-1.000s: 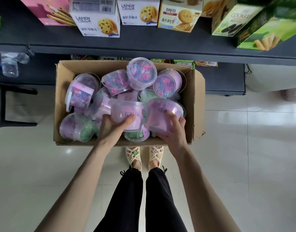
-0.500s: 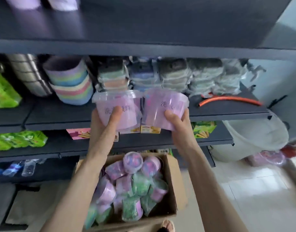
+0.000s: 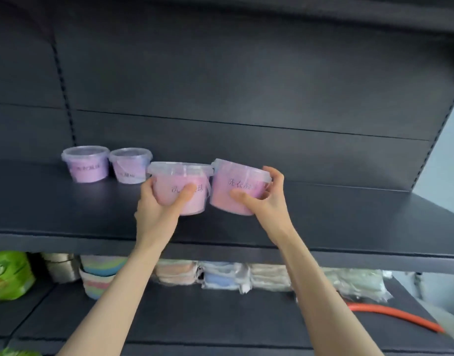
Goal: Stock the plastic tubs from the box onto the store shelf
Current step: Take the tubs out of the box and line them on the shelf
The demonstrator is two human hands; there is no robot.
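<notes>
My left hand (image 3: 160, 205) grips a pink plastic tub (image 3: 180, 182) with a clear lid, thumb across its label. My right hand (image 3: 265, 199) grips a second pink tub (image 3: 234, 179), tilted to the left. Both tubs hover just over the dark top shelf (image 3: 349, 217), side by side and nearly touching. Two purple tubs (image 3: 87, 164) (image 3: 129, 165) stand upright further back on the same shelf, to the left. The box is out of view.
The shelf's dark back panel (image 3: 246, 86) rises behind the tubs. On the shelf below are a green bag (image 3: 8, 274), stacked striped bowls (image 3: 100, 277), wrapped cloth packs (image 3: 225, 274) and an orange hose (image 3: 398, 316).
Both hands lifted the two tubs out of the box and up past the middle shelves to the top shelf. My view swung up from the floor to the top shelf.
</notes>
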